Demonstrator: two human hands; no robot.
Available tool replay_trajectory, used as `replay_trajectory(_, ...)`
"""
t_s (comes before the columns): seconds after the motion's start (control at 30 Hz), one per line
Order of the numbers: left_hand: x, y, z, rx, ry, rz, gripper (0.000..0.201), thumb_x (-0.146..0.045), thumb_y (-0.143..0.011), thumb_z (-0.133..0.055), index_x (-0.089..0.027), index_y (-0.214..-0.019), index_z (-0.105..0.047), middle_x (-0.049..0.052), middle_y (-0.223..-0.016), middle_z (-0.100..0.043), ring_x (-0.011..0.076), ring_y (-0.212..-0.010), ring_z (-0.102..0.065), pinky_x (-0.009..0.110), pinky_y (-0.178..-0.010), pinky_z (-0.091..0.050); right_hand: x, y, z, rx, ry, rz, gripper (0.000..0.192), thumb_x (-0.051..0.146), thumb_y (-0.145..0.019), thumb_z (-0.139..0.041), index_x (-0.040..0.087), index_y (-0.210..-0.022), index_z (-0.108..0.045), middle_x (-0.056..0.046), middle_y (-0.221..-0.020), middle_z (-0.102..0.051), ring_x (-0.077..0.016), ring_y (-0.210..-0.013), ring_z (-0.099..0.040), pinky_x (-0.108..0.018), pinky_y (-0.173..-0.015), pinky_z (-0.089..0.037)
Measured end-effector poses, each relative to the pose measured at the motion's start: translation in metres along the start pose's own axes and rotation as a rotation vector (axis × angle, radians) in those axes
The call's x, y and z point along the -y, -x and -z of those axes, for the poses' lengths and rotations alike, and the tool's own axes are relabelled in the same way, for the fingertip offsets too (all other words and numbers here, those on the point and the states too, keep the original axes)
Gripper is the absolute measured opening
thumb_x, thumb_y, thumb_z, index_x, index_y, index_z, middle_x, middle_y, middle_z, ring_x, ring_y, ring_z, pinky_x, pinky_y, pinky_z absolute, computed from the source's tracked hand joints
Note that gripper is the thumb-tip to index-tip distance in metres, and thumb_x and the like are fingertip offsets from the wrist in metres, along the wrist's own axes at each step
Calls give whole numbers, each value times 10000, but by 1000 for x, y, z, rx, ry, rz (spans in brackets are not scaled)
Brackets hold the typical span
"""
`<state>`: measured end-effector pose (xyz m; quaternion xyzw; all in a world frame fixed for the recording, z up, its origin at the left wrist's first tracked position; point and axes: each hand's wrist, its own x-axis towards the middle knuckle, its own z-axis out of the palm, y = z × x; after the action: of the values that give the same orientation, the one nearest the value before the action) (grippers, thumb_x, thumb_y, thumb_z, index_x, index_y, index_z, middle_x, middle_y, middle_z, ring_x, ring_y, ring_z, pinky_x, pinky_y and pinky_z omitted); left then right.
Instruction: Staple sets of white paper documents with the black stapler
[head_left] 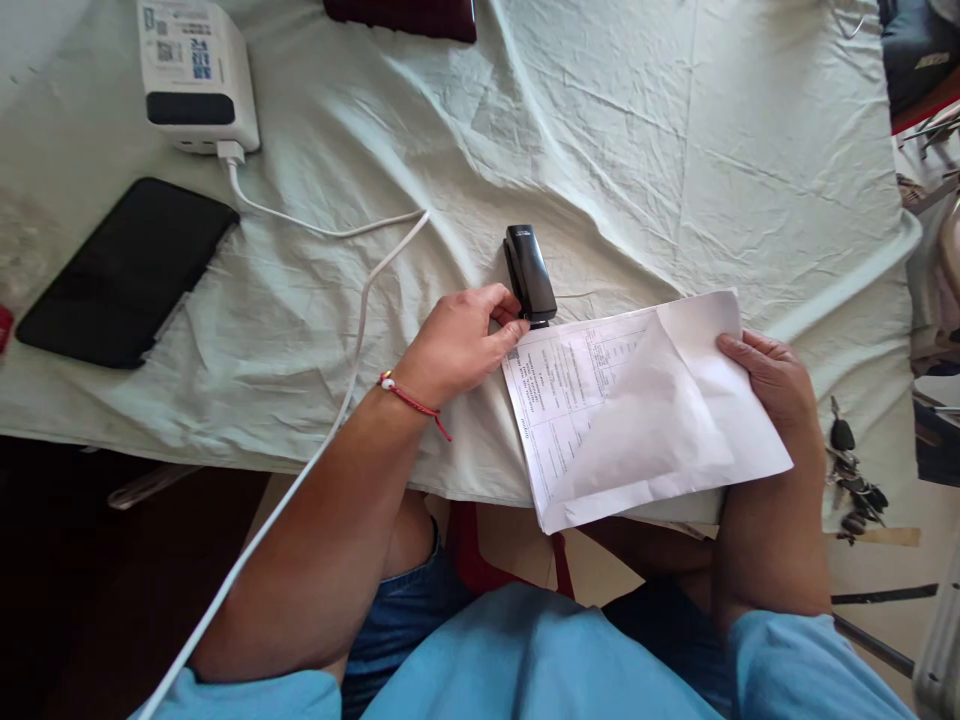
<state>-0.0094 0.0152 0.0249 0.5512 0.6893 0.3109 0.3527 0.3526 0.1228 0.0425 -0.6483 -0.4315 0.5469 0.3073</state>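
A table draped in a pale green, wrinkled cloth is seen from above, filling most of the view. At the near edge, a sheet of printed paper is laid partly on the cloth and partly over the edge, its upper right corner folded back so that a blank white flap is shown. The paper is gripped along its right edge by the right hand, with the fingers closed over the top of the sheet.

At the far left, a black phone is laid face up on the cloth. Behind it, a white charger block is placed, and a white cable is run from it across the cloth and down over the near edge.

The left hand is curled, with a red thread bracelet worn at the wrist. Its fingertips are closed on the near end of a small black stapler. The stapler is set just beyond the hand, touching the paper's top left corner. A bunch of keys is seen at the right edge.
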Motion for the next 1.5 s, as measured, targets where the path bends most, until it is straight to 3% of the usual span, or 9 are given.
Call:
replay_trajectory(0.27,-2,8,-6,-242,-45,-77,199,-303,-1013,-621,-216,-856,-707,28,-844,-777,190,-788,-704,340,-802,-562,1,5,2,18,22,-7,454,418,-622,-1036,207,-988,-869,-14,-788,-804,-136,-570,-693,-204,-503,-584)
replay_trajectory(0.43,-29,44,-34,-635,-191,-603,423,-620,-1039,-630,-239,-1192,-729,92,-1233,-807,268,-1205,-724,449,-1097,-559,2,7,0,49,50,-13,416,414,-660,-1022,219,-990,-862,10,-774,-791,-119,-557,-666,-193,-495,-562)
replay_trajectory(0.53,-46,72,-69,-499,-293,-1052,406,-564,-1079,-584,-302,-1353,-729,4,-1505,-734,212,-1458,-594,419,-1266,-462,3,11,-3,68,69,-1,391,424,-702,-1000,225,-1006,-854,8,-794,-797,-118,-563,-667,-188,-489,-547)
replay_trajectory(0.63,-55,92,-99,-350,-379,-1193,364,-431,-1096,-556,-475,-1429,-696,-173,-1696,-547,142,-1676,-336,447,-1398,-309,5,14,-5,60,89,-6,400,448,-719,-986,229,-1025,-851,-3,-807,-805,-130,-570,-675,-200,-500,-557)
replay_trajectory(0.8,-52,89,-92,-286,-661,-878,357,-229,-1104,-515,-345,-1338,-760,-90,-1741,-513,138,-1685,-340,452,-1420,-265,4,11,-3,47,73,-17,430,442,-650,-1014,228,-987,-856,-14,-793,-810,-144,-539,-669,-222,-495,-567)
replay_trajectory(0.93,-40,63,-58,-228,-536,-417,220,-131,-1021,-591,-215,-1019,-795,148,-1499,-732,374,-1577,-522,703,-1317,-354,3,7,1,22,50,-21,423,412,-642,-1008,218,-988,-860,-33,-812,-820,-154,-535,-681,-235,-504,-581)
replay_trajectory(1.1,-22,43,-39,-235,-490,-92,270,-119,-939,-681,-188,-1199,-712,193,-1367,-742,411,-1339,-644,613,-1107,-537,3,7,5,42,18,-4,413,401,-678,-998,231,-1029,-863,-21,-819,-819,-145,-550,-693,-225,-517,-593)
replay_trajectory(1.27,-15,39,-36,-131,-410,-66,384,-167,-977,-660,-171,-1360,-685,178,-1388,-709,356,-1217,-652,537,-1080,-548,1,8,6,38,-7,17,426,404,-700,-992,233,-1068,-864,-10,-831,-816,-156,-580,-714,-244,-530,-610)
replay_trajectory(1.5,-11,33,-27,-50,-327,-145,301,-244,-1056,-559,-223,-1053,-860,107,-1209,-787,319,-1109,-662,506,-1022,-561,1,8,1,23,-55,43,389,361,-702,-976,226,-1052,-873,-14,-843,-819,-140,-571,-703,-232,-546,-598)
